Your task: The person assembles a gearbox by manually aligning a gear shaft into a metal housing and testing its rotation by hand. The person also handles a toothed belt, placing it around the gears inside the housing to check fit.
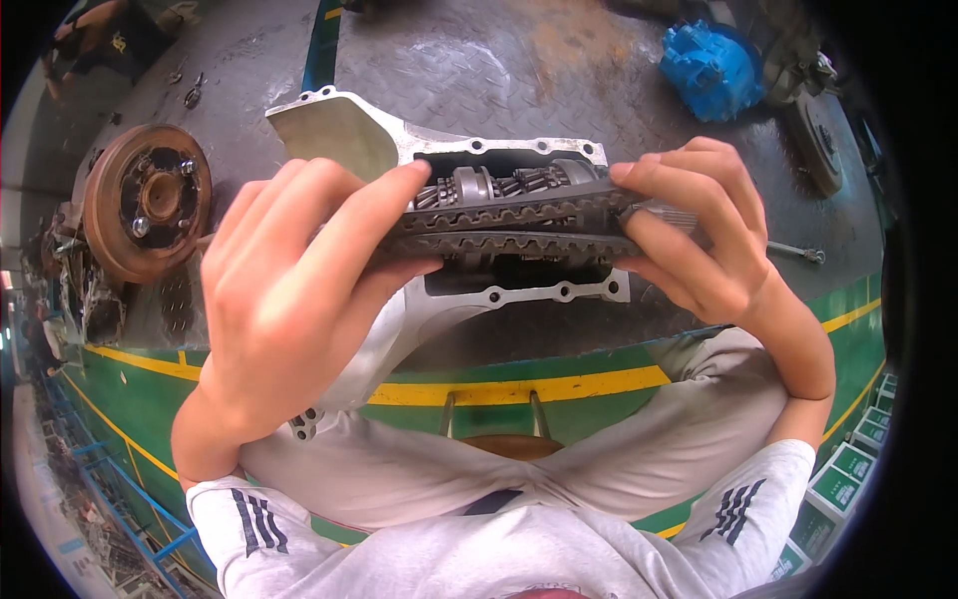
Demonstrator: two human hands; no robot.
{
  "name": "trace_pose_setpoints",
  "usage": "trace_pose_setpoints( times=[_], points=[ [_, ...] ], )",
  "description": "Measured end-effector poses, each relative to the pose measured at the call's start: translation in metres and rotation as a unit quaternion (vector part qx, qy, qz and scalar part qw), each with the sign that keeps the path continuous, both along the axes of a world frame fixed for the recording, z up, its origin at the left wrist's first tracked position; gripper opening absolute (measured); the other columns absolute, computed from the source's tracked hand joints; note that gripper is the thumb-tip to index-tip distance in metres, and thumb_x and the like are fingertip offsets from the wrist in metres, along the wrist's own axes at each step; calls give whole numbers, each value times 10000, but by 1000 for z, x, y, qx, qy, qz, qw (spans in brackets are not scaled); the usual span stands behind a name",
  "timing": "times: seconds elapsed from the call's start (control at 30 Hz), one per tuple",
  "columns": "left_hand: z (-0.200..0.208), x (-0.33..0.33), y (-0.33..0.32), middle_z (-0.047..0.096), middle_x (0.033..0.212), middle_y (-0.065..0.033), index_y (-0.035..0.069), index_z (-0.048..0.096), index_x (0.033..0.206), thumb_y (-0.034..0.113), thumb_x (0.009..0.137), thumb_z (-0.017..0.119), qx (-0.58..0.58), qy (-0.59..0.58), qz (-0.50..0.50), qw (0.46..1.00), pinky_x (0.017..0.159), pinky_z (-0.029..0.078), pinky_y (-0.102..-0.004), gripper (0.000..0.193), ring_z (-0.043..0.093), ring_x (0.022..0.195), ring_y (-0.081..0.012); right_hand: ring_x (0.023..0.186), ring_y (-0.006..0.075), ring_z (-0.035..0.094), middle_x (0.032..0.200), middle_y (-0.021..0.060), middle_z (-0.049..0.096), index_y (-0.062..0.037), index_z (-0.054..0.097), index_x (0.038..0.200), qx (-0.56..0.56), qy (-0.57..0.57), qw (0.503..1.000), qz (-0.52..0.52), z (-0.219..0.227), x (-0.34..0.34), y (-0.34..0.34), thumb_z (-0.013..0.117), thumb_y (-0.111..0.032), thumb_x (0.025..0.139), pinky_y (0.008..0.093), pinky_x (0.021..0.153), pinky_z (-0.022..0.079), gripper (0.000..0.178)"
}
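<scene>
Left hand (289, 290) pinches left end of dark toothed gasket-like strip (519, 228), thumb below, fingers above. Right hand (699, 230) pinches right end. Strip stretched between hands, just above open aluminium gearbox housing (339, 135); gear cluster (509, 185) visible behind strip. Judgement: keep strip level and taut, grip even, lower squarely over opening. Brake disc hub (145, 200) well left of left hand.
</scene>
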State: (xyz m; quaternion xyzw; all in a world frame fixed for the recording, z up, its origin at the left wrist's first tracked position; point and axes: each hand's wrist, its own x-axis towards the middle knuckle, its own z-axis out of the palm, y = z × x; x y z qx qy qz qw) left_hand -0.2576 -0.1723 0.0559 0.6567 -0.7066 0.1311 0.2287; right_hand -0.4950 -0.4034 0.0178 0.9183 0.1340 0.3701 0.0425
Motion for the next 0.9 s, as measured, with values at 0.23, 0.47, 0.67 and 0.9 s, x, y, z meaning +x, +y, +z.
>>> trace_pose_setpoints(
  times=[0.23, 0.47, 0.67, 0.9],
  points=[
    [3, 2, 11, 673, 903, -79, 15, 796, 1111, 119, 672, 941, -62, -59, -22, 996, 717, 474, -381, 474, 611, 805, -278, 900, 373, 659, 1124, 198, 723, 22, 646, 1135, 87, 21, 996, 0, 14, -2, 8, 946, -177, 705, 436, 779, 570, 561],
    [1, 0, 16, 703, 927, -46, 16, 781, 1090, 125, 721, 869, -155, -141, -30, 977, 775, 491, -375, 394, 667, 776, -239, 909, 386, 723, 1086, 232, 728, 37, 636, 1171, 112, 60, 992, -11, 21, -7, 13, 963, -147, 741, 431, 784, 605, 570],
    [2, -4, 21, 725, 990, -73, 32, 734, 1085, 143, 713, 864, -124, -114, -6, 986, 857, 490, -398, 409, 706, 871, -275, 763, 387, 734, 960, 230, 744, 59, 641, 1122, 32, 31, 999, 12, 21, -12, 15, 941, -144, 748, 427, 669, 609, 520],
    [4, -7, 24, 727, 955, -92, 13, 714, 1111, 280, 789, 899, -37, -108, 8, 993, 857, 495, -416, 458, 689, 856, -288, 769, 398, 730, 965, 245, 745, 86, 658, 1048, -6, 20, 1000, 5, 22, -8, 21, 931, -145, 737, 435, 665, 606, 474]
  ],
)
